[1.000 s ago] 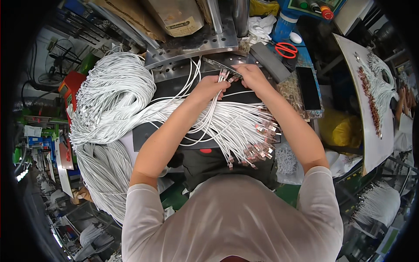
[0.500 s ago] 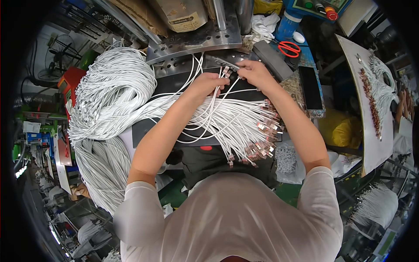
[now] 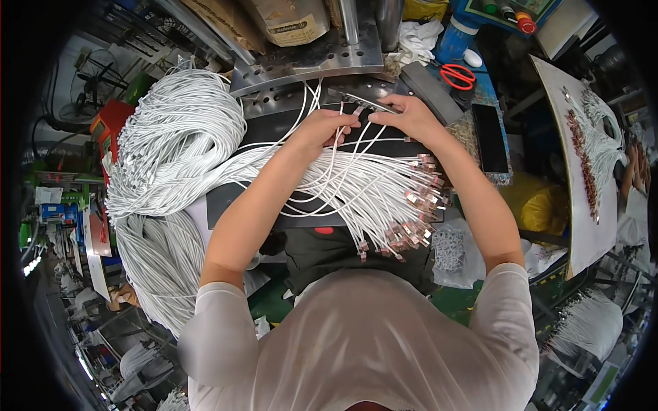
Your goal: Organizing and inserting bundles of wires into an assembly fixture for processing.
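My left hand (image 3: 330, 129) is closed, its thumb and fingers pinching white cables (image 3: 333, 163) near their ends. To its right, my right hand (image 3: 410, 118) has its fingers curled at the right end of a narrow grey metal strip (image 3: 362, 101). Small connectors on the cable ends sit between the two hands, close against the strip; exactly how they touch it is too small to tell. Below both hands, a fanned bundle of white cables (image 3: 343, 198) lies across a dark work surface (image 3: 223, 205), with coppery-pink connectors (image 3: 411, 233) at its right end.
A metal press plate (image 3: 308, 68) with holes stands just beyond my hands. Big coils of white cable (image 3: 178, 130) fill the left. On the right lie a grey block (image 3: 430, 92), red-handled scissors (image 3: 458, 77), a dark phone (image 3: 489, 140) and a yellow bag (image 3: 538, 205).
My right hand has moved slightly right and lower, and its fingers now lie over the strip's right end. The strip reaches further right. My left hand stays nearly in place with the cables.
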A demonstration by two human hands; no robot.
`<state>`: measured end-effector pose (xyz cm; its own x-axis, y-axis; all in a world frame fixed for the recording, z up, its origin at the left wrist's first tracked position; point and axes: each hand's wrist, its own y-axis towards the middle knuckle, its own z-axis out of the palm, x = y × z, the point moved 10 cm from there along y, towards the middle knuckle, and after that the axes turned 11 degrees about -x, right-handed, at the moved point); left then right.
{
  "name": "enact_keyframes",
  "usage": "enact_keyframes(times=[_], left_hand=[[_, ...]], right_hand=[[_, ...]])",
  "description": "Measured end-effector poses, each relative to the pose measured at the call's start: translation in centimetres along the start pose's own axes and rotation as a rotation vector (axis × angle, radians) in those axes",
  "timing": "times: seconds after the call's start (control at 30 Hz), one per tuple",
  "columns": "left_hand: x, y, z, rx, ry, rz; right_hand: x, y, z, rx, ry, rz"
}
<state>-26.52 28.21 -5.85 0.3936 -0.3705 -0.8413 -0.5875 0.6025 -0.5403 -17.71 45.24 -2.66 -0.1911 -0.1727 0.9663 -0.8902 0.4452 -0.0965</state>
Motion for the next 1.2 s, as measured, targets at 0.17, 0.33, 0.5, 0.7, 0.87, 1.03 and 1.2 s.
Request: enact_keyframes(times=[0.17,0.33,0.5,0.7,0.87,1.03,1.2], left_hand=[[-0.1,-0.4,0.6,-0.030,0.034,-0.027],[-0.3,-0.9,0.5,-0.083,-0.018,-0.004],[-0.6,-0.3,-2.4,-0.193,-0.109,0.029],[0.1,-0.1,-2.8,-0.077,0.084,0.026],[-0.1,-0.3,-2.0,-0.063,0.125,0.056],[-1.5,-1.7,-0.9,-0.072,0.266,0.137],[-6.7,-4.7,-0.5,-0.316,1.274,0.667]], right_hand=[[-0.2,-0.3,0.5,0.027,-0.098,0.006],[-1.1,0.3,0.9,0.052,-0.098,-0.057],[-1.7,0.9,0.6,0.030,-0.012,-0.066],[0.0,0.5,0.9,0.042,0.042,-0.099],[0.0,-1.1,1.0,0.133,-0.145,0.107],[0.8,-1.5,1.5,0.188,-0.243,0.066],[3.3,0.0,1.3,-0.015,-0.502,-0.330]])
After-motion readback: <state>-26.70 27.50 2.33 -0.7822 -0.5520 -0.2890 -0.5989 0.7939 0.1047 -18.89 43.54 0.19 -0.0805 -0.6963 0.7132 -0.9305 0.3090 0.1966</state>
